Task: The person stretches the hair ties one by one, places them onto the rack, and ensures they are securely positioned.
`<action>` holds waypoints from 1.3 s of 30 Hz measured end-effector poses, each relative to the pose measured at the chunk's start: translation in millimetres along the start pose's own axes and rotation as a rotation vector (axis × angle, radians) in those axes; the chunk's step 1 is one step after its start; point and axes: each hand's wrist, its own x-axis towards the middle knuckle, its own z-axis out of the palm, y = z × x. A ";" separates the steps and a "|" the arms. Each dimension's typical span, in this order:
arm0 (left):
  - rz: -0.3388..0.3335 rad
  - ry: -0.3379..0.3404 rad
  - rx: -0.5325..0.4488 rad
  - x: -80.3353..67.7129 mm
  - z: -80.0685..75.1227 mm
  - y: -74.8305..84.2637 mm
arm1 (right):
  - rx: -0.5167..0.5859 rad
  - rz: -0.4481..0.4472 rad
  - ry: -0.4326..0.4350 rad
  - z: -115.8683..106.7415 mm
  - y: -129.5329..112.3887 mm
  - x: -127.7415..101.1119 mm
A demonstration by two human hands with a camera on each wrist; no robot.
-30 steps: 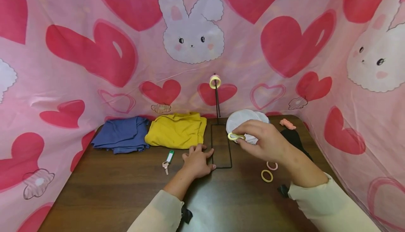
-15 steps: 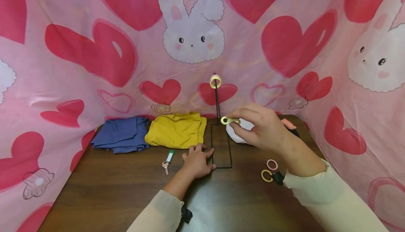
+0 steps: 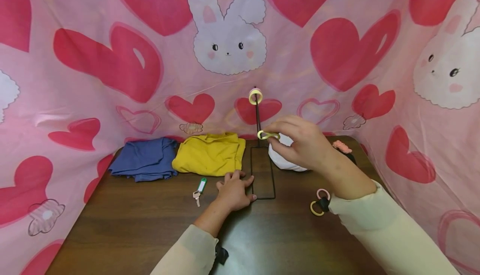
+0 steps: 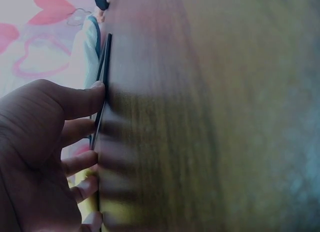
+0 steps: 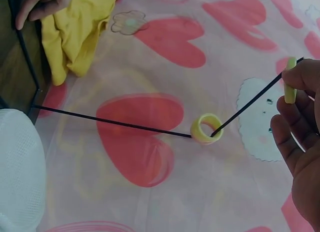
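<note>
Right grip (image 3: 308, 142) on ring (image 5: 290, 93), perhaps plastic

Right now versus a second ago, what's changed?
The right hand, pinching a yellow ring, has moved left and up in the head view, toward the rod's near end. Nothing newly grasped or released. The left hand, stand base and hung rings stayed put.

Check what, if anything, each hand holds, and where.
Right hand: yellow ring, pinched at the rim's right-hand side as the head view shows it. Left hand: touching the black stand's base along its left side; no clear grip.
</note>
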 end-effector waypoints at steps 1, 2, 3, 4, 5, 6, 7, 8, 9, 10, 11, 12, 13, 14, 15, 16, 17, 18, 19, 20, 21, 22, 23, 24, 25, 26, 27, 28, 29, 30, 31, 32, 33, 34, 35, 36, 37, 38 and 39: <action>0.000 -0.001 0.000 0.3 0.5 -0.3 | -0.002 0.003 0.002 1.2 2.6 0.5; -0.001 0.000 0.001 0.6 0.9 -0.5 | -0.004 0.004 0.005 2.5 5.6 1.0; -0.002 0.000 0.002 1.0 1.4 -0.8 | -0.007 0.005 0.008 3.7 8.4 1.8; -0.003 -0.001 0.002 1.2 1.7 -0.9 | -0.010 0.008 0.011 5.0 11.2 2.6; -0.004 0.000 0.002 1.3 1.9 -1.0 | -0.014 0.013 0.013 6.1 14.1 3.5; -0.004 0.002 0.001 1.3 2.0 -1.2 | -0.018 0.017 0.015 7.3 17.0 4.5; -0.004 0.003 -0.002 1.3 2.0 -1.2 | -0.023 0.022 0.017 8.4 19.8 5.6; -0.005 0.003 -0.003 1.2 2.0 -1.2 | -0.027 0.027 0.019 9.6 22.7 6.9; -0.005 0.002 -0.005 1.1 1.8 -1.0 | -0.031 0.035 0.020 10.8 25.5 8.3; -0.006 0.001 -0.007 0.8 1.6 -1.0 | -0.035 0.044 0.022 12.2 28.4 9.9; -0.006 0.001 -0.009 0.5 1.4 -0.9 | -0.037 0.054 0.025 13.8 31.4 11.4; -0.006 0.001 -0.009 0.5 1.4 -1.0 | -0.040 0.065 0.026 15.5 34.3 13.1; -0.005 0.001 -0.012 0.4 1.3 -1.0 | -0.043 0.078 0.029 17.3 37.2 14.8; -0.004 0.000 -0.013 0.3 1.2 -0.9 | -0.047 0.089 0.030 19.3 40.1 16.5; -0.004 0.001 -0.014 0.3 1.3 -0.9 | -0.047 0.100 0.032 21.2 42.7 18.1; -0.003 0.000 -0.013 0.3 1.5 -1.0 | -0.045 0.110 0.035 23.2 45.3 19.9; -0.002 0.000 -0.012 0.4 1.7 -1.2 | -0.040 0.122 0.040 25.1 47.6 21.5; 0.001 0.001 -0.009 0.4 2.0 -1.4 | -0.037 0.134 0.043 27.0 49.9 23.2; 0.003 0.003 -0.006 0.3 2.2 -1.5 | -0.033 0.146 0.049 28.9 52.0 24.9; 0.004 0.004 -0.002 0.4 2.5 -1.6 | -0.032 0.156 0.054 30.7 54.2 26.4; 0.005 0.005 0.001 0.5 2.7 -1.7 | -0.028 0.168 0.059 32.2 56.0 27.9; 0.005 0.006 0.004 0.6 2.8 -1.8 | -0.030 0.180 0.063 33.7 58.0 29.2; 0.008 0.009 0.004 0.6 2.7 -1.9 | -0.034 0.193 0.066 35.0 60.1 30.3; 0.008 0.010 0.004 0.5 2.5 -1.8 | -0.038 0.205 0.067 36.2 62.2 31.4; 0.008 0.009 0.004 0.6 2.2 -1.5 | -0.044 0.218 0.067 37.1 64.2 32.1; 0.007 0.007 0.004 0.7 2.1 -1.3 | -0.049 0.230 0.067 37.8 66.2 32.7; 0.007 0.005 0.002 0.7 1.8 -1.1 | -0.051 0.242 0.068 38.4 67.8 33.6; 0.008 0.005 0.000 0.6 1.7 -0.9 | -0.057 0.254 0.068 39.1 69.8 34.1; 0.010 0.005 0.000 0.7 1.6 -0.7 | -0.060 0.265 0.069 39.7 71.7 34.7; 0.009 0.004 0.001 0.7 1.5 -0.5 | -0.064 0.275 0.070 40.5 73.5 35.3; 0.010 0.004 -0.001 0.7 1.4 -0.3 | -0.070 0.284 0.072 41.3 75.3 35.9; 0.009 0.003 -0.001 0.7 1.2 -0.2 | -0.076 0.290 0.074 42.1 76.8 36.5; 0.009 0.004 -0.001 0.5 1.0 0.0 | -0.083 0.295 0.077 42.9 78.3 37.1; 0.008 0.004 -0.001 0.6 1.1 -0.1 | -0.090 0.299 0.079 44.1 80.0 37.4; 0.006 0.004 0.000 0.6 1.2 0.0 | -0.096 0.302 0.084 45.1 81.2 37.7; 0.005 0.005 0.001 0.6 1.4 -0.2 | -0.100 0.305 0.090 46.2 82.3 38.0; 0.004 0.006 0.001 0.6 1.5 -0.4 | -0.104 0.308 0.096 47.2 83.4 38.2; 0.002 0.006 0.001 0.7 1.6 -0.6 | -0.105 0.310 0.101 48.1 84.1 38.4; 0.001 0.006 0.001 1.1 1.9 -1.0 | -0.106 0.311 0.107 48.8 84.7 38.3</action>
